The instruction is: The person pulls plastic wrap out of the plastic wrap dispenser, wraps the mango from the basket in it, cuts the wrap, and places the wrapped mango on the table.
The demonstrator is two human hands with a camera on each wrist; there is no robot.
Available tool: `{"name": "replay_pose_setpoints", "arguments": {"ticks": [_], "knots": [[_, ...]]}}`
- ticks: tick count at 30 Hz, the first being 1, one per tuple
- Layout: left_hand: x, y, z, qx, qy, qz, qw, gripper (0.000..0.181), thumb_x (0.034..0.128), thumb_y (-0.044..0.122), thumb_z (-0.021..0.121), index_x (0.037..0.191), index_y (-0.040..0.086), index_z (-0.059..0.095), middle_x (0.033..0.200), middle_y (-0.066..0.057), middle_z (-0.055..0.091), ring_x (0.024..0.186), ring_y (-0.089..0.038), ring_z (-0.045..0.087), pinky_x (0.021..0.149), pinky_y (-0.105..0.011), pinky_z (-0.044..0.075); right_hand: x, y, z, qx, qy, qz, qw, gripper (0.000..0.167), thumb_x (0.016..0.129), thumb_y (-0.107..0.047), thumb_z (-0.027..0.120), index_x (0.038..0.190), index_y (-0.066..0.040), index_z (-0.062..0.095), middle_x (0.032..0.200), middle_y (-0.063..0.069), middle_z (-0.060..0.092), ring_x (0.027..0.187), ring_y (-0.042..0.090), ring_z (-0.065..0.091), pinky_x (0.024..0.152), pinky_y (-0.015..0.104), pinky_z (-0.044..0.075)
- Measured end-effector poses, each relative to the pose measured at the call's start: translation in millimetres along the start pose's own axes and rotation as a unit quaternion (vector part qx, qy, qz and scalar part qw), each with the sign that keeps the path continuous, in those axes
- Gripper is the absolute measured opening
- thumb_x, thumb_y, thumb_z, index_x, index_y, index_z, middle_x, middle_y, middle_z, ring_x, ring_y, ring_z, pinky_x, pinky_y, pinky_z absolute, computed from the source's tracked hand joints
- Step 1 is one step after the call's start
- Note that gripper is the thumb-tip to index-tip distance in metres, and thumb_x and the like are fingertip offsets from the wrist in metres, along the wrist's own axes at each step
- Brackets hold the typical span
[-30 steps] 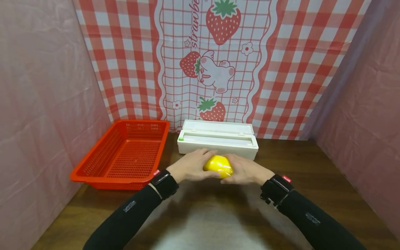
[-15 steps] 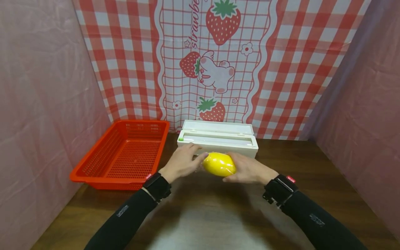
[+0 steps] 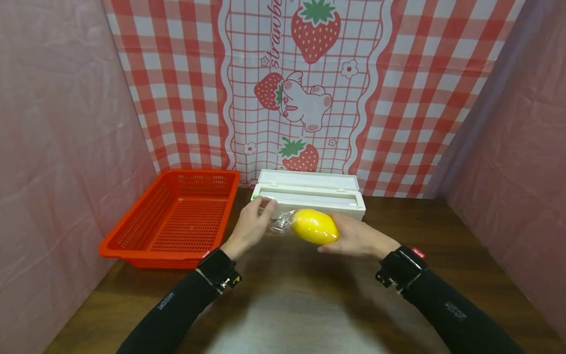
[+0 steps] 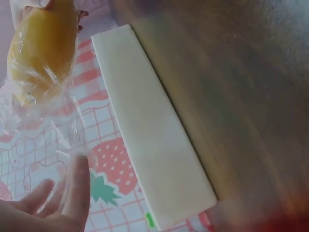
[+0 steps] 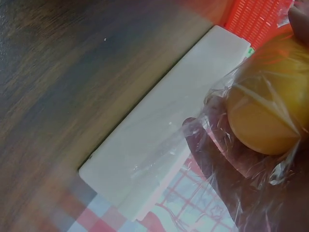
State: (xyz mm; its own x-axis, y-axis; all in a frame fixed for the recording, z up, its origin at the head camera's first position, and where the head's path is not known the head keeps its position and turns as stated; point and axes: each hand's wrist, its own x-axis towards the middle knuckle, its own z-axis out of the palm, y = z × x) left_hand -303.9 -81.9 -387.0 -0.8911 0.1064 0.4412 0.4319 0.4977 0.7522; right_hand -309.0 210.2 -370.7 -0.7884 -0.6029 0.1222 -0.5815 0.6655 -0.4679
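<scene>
My right hand (image 3: 353, 236) holds a shiny yellow lemon-shaped fruit (image 3: 315, 226) from its right side, above the table. Clear cling film (image 3: 281, 222) covers the fruit and trails off its left end, also wrinkled round the fruit (image 5: 270, 106) in the right wrist view. To the left, my left hand (image 3: 249, 223) has the loose film at its fingers; in the left wrist view the film (image 4: 63, 130) stretches from the fruit to a fingertip. Behind both hands stands a long white cling film box (image 3: 309, 209) with its lid tipped back.
A red plastic basket (image 3: 192, 255) with slotted sides stands on the left of the brown wooden table (image 3: 442, 255). A red checked strawberry cloth (image 3: 305, 98) hangs at the back, and pink cloth (image 3: 513, 147) hangs at both sides.
My left hand has left the fruit and drawn away to the left, pulling film out from it. The right hand has shifted slightly right, still holding the fruit, which tilts a little.
</scene>
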Motion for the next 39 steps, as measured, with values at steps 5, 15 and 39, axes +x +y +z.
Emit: {"name": "replay_pose_setpoints", "arguments": {"ticks": [5,15,39], "knots": [[-5.1,-2.3,2.1,-0.01,0.013,-0.029,0.9994,0.047,0.1042,0.044,0.051,0.126,0.003,0.061,0.124,-0.015,0.064,0.116,-0.03,0.06,0.1,-0.047,0.047,0.8,2.3,-2.2,0.033,-0.003,-0.019,0.9993,0.073,0.074,-0.052,0.085,0.131,-0.029,0.045,0.114,-0.01,0.056,0.102,0.014,0.055,0.092,0.043,0.047],[-25.5,-4.6,17.6,-0.146,-0.062,-0.099,0.9824,0.068,0.1007,0.053,0.054,0.15,0.009,0.041,0.137,-0.019,0.058,0.117,-0.036,0.063,0.099,-0.05,0.049,1.0,-2.8,-7.1,0.038,0.019,0.017,0.9989,0.074,0.075,-0.052,0.084,0.132,-0.022,0.047,0.11,-0.006,0.059,0.094,0.017,0.058,0.086,0.04,0.05],[-33.7,1.2,39.3,-0.23,-0.163,-0.136,0.9499,0.082,0.0941,0.062,0.06,0.15,0.006,0.04,0.144,-0.02,0.051,0.121,-0.033,0.062,0.106,-0.05,0.046,1.5,-11.9,0.7,0.073,0.018,-0.014,0.9971,0.072,0.079,-0.049,0.084,0.135,-0.026,0.046,0.114,-0.012,0.06,0.096,0.014,0.06,0.089,0.039,0.05]]}}
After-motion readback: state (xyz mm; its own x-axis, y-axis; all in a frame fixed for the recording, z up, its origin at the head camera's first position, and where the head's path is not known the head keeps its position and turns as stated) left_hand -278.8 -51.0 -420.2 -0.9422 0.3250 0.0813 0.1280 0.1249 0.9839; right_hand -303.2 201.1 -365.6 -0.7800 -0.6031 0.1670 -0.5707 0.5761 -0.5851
